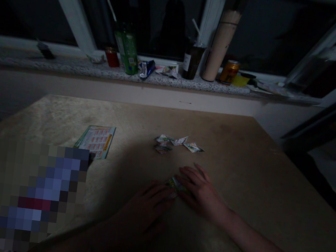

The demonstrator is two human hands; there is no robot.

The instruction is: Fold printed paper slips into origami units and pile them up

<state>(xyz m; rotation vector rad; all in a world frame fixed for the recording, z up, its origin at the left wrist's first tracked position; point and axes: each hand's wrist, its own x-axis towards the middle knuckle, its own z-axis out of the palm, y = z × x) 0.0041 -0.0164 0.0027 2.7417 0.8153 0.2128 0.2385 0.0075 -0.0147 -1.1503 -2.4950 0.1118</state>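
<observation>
Two hands meet on a folded paper (174, 185) at worktop (243, 160) centre: right hand (199, 191) fingers flat on it, left hand (145, 209) pressing its left edge, prob. not gripping. Paper's long axis runs approx. left-right; dim view.

Two bare forearms, sleeveless to the frame's edge, end in the left hand (145, 209) and right hand (201, 191); no rings, watch or gloves visible.
</observation>
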